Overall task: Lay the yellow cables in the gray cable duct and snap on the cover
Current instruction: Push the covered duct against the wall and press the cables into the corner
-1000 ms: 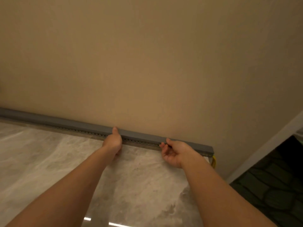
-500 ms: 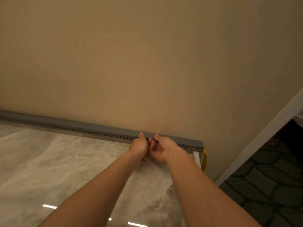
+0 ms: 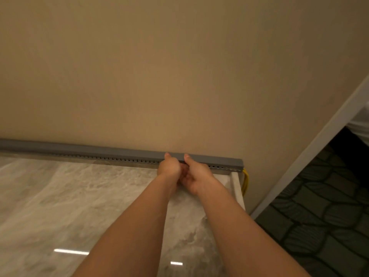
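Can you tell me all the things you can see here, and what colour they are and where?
cable duct: one, gray, long, along the foot of the wall at the back of the countertop, cover on top, a row of small holes in its front
cables: yellow, count unclear, hanging down from the right end of the duct
countertop: one, pale gray marble look, shiny, below the duct
wall: one, beige, behind the duct
frame: one, white, slanting at the right
floor: dark, leaf-like pattern, lower right
left hand: one, thumb on top of the duct
right hand: one, close beside the left, thumb on top of the duct
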A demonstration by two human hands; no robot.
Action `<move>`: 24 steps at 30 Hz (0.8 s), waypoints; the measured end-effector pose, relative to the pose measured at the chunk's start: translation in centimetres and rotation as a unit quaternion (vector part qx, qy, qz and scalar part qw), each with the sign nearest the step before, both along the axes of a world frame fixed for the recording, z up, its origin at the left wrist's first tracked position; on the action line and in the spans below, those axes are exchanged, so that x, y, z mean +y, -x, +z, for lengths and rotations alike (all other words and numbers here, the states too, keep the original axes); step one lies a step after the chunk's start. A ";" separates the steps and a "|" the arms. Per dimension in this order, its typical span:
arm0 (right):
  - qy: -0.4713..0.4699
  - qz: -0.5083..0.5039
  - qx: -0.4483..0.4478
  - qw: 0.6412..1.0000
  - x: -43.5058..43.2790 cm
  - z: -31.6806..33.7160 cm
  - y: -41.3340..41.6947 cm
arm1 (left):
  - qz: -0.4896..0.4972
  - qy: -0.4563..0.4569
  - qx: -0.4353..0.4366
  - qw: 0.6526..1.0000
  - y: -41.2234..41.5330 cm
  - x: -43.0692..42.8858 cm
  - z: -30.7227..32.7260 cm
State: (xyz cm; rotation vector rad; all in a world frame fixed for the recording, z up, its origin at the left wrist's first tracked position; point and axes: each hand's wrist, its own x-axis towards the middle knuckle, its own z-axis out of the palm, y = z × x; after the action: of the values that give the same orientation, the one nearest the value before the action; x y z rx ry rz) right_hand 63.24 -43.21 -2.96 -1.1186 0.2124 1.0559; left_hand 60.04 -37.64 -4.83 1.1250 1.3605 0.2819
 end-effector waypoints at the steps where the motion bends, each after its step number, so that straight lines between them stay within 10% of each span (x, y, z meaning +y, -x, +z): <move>1: 0.013 0.003 -0.020 1.000 -0.3 -0.1 0.0 | 0.005 0.005 0.002 1.000 -0.1 0.0 -0.1; 7: 0.161 0.167 -0.273 0.934 -3.9 0.9 -1.6 | 0.021 0.039 0.004 0.999 -0.3 -0.3 0.7; 13: 0.267 0.011 -0.728 0.632 -10.3 -0.2 -3.7 | -0.024 0.027 0.018 0.999 0.2 -0.3 1.6; 24: 0.307 0.110 -0.839 0.436 -11.0 -3.6 -3.5 | -0.070 0.049 -0.004 0.996 1.3 -0.4 1.7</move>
State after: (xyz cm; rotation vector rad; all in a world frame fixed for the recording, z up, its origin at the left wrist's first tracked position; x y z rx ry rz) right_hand 66.70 -54.19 -6.60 -2.3942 -1.3125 -0.4702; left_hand 58.72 -38.08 -3.16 1.1291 1.2680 0.1157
